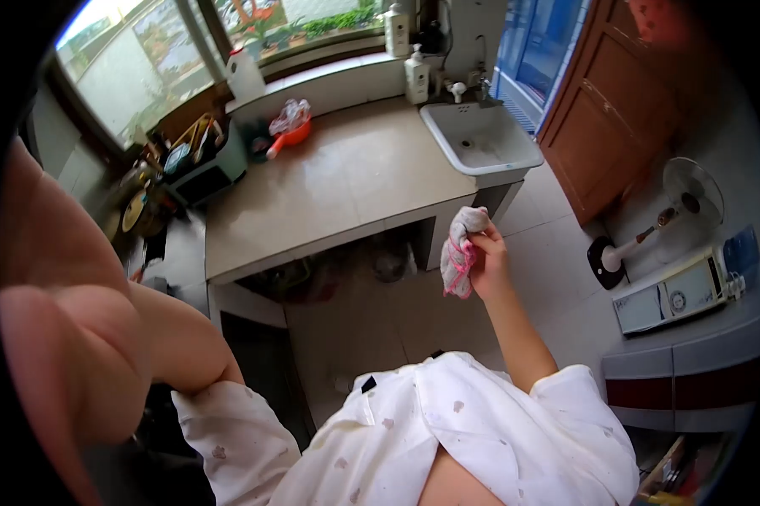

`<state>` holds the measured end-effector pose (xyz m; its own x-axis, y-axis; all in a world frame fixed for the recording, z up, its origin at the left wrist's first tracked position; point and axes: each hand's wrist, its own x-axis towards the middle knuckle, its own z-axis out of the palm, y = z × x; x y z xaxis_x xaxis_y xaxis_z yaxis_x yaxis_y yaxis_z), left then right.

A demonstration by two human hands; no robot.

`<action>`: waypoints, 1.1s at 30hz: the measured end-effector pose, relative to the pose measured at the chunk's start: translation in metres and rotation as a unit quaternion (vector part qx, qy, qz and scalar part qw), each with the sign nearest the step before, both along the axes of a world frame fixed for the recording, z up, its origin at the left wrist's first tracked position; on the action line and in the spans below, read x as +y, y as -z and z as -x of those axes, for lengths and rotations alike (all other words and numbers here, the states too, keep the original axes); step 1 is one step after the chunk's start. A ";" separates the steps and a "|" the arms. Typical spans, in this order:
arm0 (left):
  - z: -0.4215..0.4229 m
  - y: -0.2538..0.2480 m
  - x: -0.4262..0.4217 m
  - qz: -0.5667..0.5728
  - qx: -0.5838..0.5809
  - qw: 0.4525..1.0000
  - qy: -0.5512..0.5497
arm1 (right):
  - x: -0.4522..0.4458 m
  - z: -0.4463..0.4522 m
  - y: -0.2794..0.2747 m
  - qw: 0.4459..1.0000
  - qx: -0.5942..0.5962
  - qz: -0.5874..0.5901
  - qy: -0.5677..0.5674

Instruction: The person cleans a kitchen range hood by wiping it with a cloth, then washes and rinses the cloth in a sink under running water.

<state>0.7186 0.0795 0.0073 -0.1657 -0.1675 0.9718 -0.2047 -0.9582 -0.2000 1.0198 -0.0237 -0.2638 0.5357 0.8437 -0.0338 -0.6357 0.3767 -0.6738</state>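
Note:
My right hand [488, 257] is closed round a crumpled greyish-white cloth [459, 253] with pink trim, held up over the floor beyond the counter's front edge. The cloth hangs below my fingers and touches neither counter nor sink. On the left, my bent left arm [182, 337] is raised very close to the camera. Blur and the frame's dark edge keep the fingers of my left hand from showing, so whether it holds anything is hidden.
Ahead is a beige counter [338, 181] with a white sink [481, 139] at its right end. An orange-red strainer or scoop [291, 137] lies near the window. Pump bottles [416, 76] stand by the sink. To the right are a fan [667, 215] and a white appliance [671, 295].

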 end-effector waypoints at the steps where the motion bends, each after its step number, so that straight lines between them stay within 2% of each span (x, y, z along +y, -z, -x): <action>1: -0.020 0.001 -0.003 -0.002 -0.001 1.000 0.021 | -0.016 -0.016 -0.008 0.999 0.018 0.020 0.044; 4: -0.081 0.002 -0.010 0.010 -0.008 0.997 0.072 | -0.066 -0.071 -0.006 0.996 0.003 0.009 0.088; 8: -0.150 0.007 -0.022 0.009 -0.023 0.991 0.133 | -0.101 -0.109 -0.023 0.977 0.008 0.082 0.195; 11: -0.201 0.004 -0.016 0.030 -0.017 0.986 0.165 | -0.121 -0.133 -0.011 0.989 -0.020 0.040 0.142; 15: -0.252 0.014 -0.005 0.050 -0.031 0.978 0.198 | -0.106 -0.157 -0.001 0.984 -0.014 0.057 0.169; 18: -0.292 0.034 0.013 0.076 -0.044 0.968 0.234 | -0.078 -0.185 0.006 0.993 -0.008 0.055 0.100; 22: -0.362 0.088 0.053 0.167 -0.018 0.943 0.289 | -0.030 -0.228 0.001 0.996 -0.019 0.052 0.069; 23: -0.381 0.118 0.081 0.090 0.081 0.949 0.293 | -0.016 -0.241 0.001 0.996 -0.045 0.060 0.057; 24: -0.408 0.150 0.089 0.220 0.119 0.917 0.311 | -0.001 -0.254 0.001 0.994 -0.071 0.066 0.044; 25: -0.430 0.177 0.096 0.281 0.188 0.882 0.328 | 0.014 -0.271 0.001 0.993 -0.088 0.072 0.023; 26: -0.444 0.203 0.100 0.413 0.280 0.789 0.359 | 0.030 -0.285 0.002 0.993 -0.095 0.072 0.019; 28: -0.482 0.260 0.114 0.476 0.368 0.720 0.345 | 0.061 -0.311 -0.002 0.993 -0.106 0.060 -0.006; 30: -0.515 0.297 0.121 0.529 0.366 0.643 0.415 | 0.092 -0.333 -0.003 0.992 -0.107 0.049 -0.043; 32: -0.532 0.308 0.136 0.588 0.408 0.502 0.485 | 0.123 -0.354 0.001 0.970 -0.189 0.142 -0.047; 33: -0.543 0.315 0.147 0.544 0.436 0.565 0.441 | 0.138 -0.365 0.007 0.958 -0.240 0.149 -0.040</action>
